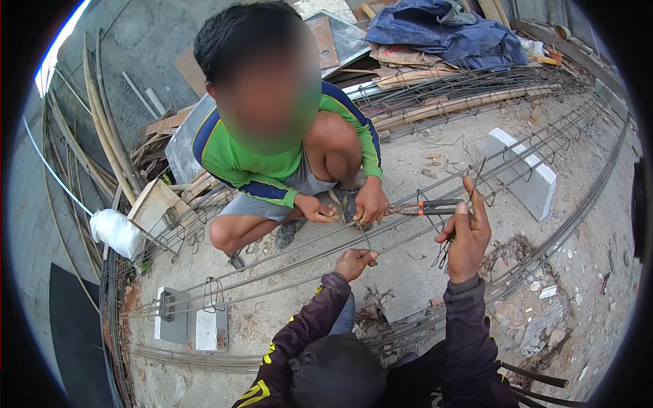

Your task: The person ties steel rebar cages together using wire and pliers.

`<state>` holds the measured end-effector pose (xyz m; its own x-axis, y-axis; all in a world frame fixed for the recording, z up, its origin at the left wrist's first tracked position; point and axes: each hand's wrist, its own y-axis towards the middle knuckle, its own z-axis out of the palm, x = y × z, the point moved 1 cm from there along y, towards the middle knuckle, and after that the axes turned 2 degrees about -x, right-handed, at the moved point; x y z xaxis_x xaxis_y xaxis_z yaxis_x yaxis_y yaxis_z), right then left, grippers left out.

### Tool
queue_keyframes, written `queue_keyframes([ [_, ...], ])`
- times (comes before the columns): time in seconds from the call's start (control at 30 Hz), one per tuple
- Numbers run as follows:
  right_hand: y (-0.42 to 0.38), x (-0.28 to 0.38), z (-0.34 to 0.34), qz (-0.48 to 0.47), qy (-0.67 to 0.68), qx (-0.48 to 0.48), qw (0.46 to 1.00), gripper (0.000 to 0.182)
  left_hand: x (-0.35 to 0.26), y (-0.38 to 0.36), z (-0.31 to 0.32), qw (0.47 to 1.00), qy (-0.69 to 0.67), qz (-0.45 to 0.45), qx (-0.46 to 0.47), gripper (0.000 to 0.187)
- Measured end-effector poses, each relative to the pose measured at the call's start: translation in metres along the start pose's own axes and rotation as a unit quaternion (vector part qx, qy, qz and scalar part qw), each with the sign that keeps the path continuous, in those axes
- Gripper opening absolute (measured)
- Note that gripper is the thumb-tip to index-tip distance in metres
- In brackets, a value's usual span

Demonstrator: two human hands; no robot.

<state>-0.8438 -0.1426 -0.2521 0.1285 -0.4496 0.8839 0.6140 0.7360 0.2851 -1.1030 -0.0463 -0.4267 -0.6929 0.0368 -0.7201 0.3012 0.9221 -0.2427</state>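
My left hand (355, 264) is closed at the lower bars of a long rebar cage, around what looks like a thin steel rod (364, 236). My right hand (469, 238) is raised over the cage with its index finger pointing up. It is at the ends of the orange-and-black handles of a pair of pincers (432, 207), which it appears to grip. Thin tie wires (443, 254) hang beneath its curled fingers. The pincers' jaws lie beside a co-worker's hand (372, 202), partly hidden. The co-worker's other hand (317, 208) is near the same bars.
The co-worker in a green shirt (272, 170) squats across the cage. Concrete blocks (212, 329) prop the bars at left, and another block (527, 170) stands at right. Loose long rebars (578, 228) curve along the right. A blue tarp (442, 34) covers scrap behind.
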Motion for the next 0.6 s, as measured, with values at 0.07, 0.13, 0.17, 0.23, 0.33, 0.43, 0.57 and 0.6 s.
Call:
queue_keyframes([
  [0.07, -0.001, -0.003, -0.004, 0.006, -0.006, 0.005, 1.0, 0.042, -0.003, 0.0, 0.0, 1.0, -0.003, -0.001, -0.001, 0.047],
  [0.13, 0.002, -0.004, -0.006, 0.003, -0.006, 0.009, 1.0, 0.042, -0.005, -0.001, -0.002, 1.0, 0.004, 0.001, -0.004, 0.046],
  [0.17, 0.001, -0.005, -0.007, 0.009, -0.011, 0.012, 1.0, 0.042, -0.007, -0.003, -0.003, 1.0, -0.001, 0.009, -0.002, 0.047],
  [0.23, -0.004, -0.004, -0.005, 0.006, -0.017, 0.015, 1.0, 0.042, -0.006, -0.006, -0.002, 1.0, -0.003, 0.012, -0.013, 0.047],
  [0.33, -0.004, -0.003, -0.004, 0.002, -0.013, 0.026, 1.0, 0.041, -0.006, -0.006, 0.0, 1.0, -0.008, 0.006, -0.014, 0.046],
  [0.43, -0.004, -0.003, -0.004, 0.001, -0.016, 0.025, 1.0, 0.04, -0.001, 0.002, -0.002, 1.0, -0.017, -0.002, -0.009, 0.044],
  [0.57, -0.003, -0.005, -0.004, -0.003, -0.011, 0.018, 1.0, 0.043, -0.002, -0.001, -0.001, 1.0, -0.026, -0.003, -0.007, 0.043],
  [0.6, -0.004, -0.005, -0.004, -0.001, -0.012, 0.02, 1.0, 0.042, 0.001, -0.001, 0.0, 1.0, -0.019, -0.004, -0.007, 0.043],
])
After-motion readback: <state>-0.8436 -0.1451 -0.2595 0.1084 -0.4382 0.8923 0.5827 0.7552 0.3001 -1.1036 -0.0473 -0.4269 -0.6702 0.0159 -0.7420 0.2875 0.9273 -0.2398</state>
